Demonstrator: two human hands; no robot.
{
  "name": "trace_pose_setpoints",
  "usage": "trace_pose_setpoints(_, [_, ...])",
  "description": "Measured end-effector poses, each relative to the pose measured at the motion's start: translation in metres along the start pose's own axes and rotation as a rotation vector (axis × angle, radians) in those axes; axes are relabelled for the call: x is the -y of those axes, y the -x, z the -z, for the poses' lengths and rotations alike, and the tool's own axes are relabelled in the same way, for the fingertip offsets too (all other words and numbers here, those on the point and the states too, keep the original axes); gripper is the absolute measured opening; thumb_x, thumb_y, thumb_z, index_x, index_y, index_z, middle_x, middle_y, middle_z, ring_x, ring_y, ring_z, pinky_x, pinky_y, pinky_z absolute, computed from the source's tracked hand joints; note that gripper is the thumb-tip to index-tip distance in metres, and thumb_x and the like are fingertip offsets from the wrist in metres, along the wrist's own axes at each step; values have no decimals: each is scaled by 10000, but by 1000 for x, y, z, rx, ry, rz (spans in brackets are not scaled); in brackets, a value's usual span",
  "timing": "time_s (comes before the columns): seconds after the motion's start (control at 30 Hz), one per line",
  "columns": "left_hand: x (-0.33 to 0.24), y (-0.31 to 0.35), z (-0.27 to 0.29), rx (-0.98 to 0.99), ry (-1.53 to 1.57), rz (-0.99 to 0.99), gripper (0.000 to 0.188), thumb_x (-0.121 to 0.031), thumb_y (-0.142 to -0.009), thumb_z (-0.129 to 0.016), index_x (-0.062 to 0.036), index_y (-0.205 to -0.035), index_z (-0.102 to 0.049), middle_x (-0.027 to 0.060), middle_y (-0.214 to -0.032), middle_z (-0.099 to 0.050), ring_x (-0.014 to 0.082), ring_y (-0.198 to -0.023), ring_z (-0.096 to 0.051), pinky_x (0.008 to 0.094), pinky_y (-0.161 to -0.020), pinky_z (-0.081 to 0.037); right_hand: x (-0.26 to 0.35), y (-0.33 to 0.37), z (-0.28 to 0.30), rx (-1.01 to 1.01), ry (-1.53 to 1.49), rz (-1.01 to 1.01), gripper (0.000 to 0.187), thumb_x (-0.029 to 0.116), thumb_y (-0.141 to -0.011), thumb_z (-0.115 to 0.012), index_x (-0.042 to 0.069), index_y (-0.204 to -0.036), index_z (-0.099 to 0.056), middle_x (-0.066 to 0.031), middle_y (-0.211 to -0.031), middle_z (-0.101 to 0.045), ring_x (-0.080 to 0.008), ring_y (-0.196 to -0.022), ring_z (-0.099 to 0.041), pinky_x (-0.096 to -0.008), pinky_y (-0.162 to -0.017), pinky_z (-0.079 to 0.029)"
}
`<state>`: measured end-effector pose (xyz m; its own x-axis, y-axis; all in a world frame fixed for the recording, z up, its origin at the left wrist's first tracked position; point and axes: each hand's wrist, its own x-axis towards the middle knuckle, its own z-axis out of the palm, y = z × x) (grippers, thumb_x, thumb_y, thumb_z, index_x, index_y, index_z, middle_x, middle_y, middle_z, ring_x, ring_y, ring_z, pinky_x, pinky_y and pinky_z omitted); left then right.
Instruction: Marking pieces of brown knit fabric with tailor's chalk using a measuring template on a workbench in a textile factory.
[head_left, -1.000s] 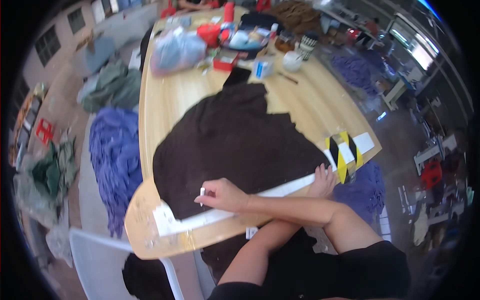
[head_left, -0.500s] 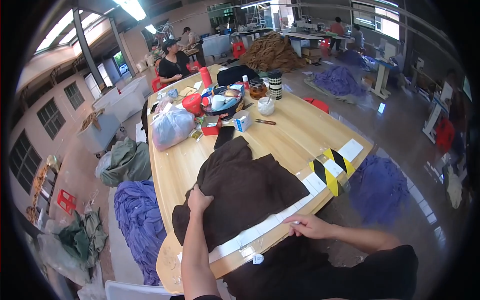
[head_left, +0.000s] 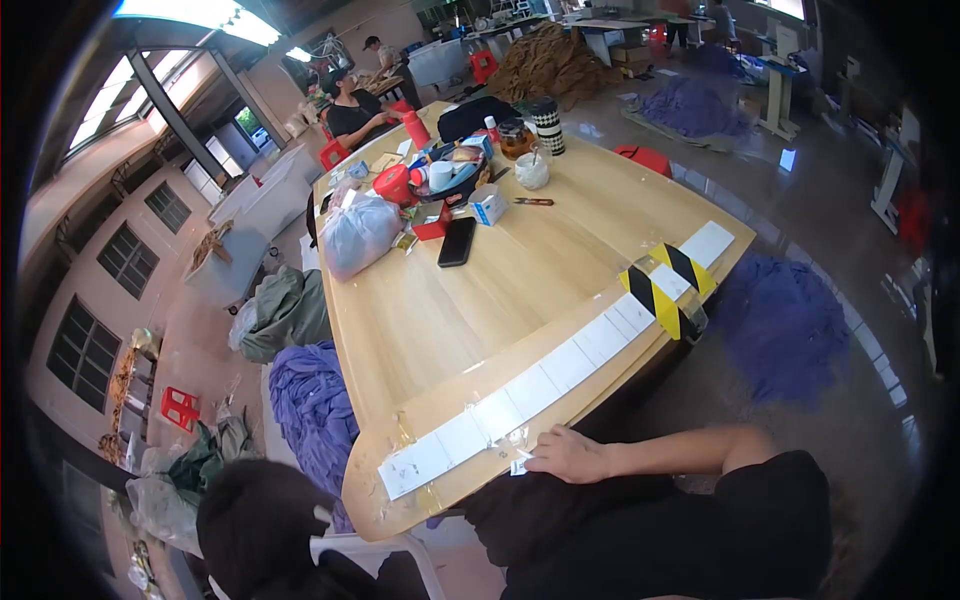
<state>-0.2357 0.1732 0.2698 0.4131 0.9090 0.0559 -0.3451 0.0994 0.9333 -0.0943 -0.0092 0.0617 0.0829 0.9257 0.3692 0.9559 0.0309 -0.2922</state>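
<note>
My right hand [head_left: 570, 455] is closed at the near edge of the wooden table [head_left: 440, 330], palm down. At its fingertips is a small white piece [head_left: 520, 464], partly covered by the fingers. Just beyond the hand a long white paper strip [head_left: 540, 385], marked off in sections, lies taped along the table's near edge. A dark bunched cloth [head_left: 262, 525] hangs off the table at the lower left. My left hand does not show. More dark cloth [head_left: 510, 505] lies below the edge, under my right arm.
Yellow-and-black striped tape [head_left: 655, 300] crosses the strip's right end. Farther up the table are a phone [head_left: 457, 242], a stuffed plastic bag [head_left: 362, 235], a white jar [head_left: 532, 170] and a checked tumbler [head_left: 546, 125]. Purple cloth heaps [head_left: 312, 405] lie on the floor. A person [head_left: 355, 112] sits at the far end.
The dark brown garment has come off the tabletop, uncovering the strip and phone. My left hand has left the view. My right hand has moved left to the small white piece at the edge.
</note>
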Motion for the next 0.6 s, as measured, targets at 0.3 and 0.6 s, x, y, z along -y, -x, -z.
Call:
trace_pose_setpoints(0.3, [25,36,452,-96,-862,162,605,-208,-858,-560,-6,-1366,-301,160,-1228,-501,238,-1116,-490,382,-919,-418,6,-58,105,-247,-948,-228,242,-54,-767,-501,14,-998,-529,-39,-934,-538,-122,-914,-512,-259,-834,-413])
trace_pose_setpoints(0.6, [111,2,28,1234,-813,-218,777,-206,-735,-717,-26,-1371,-308,202,-1302,-448,287,-1219,-425,331,-992,-343,-15,-80,204,-603,-1023,-208,262,-61,-819,-511,34,-1063,-530,-22,-928,-541,-74,-861,-539,-199,-765,-456])
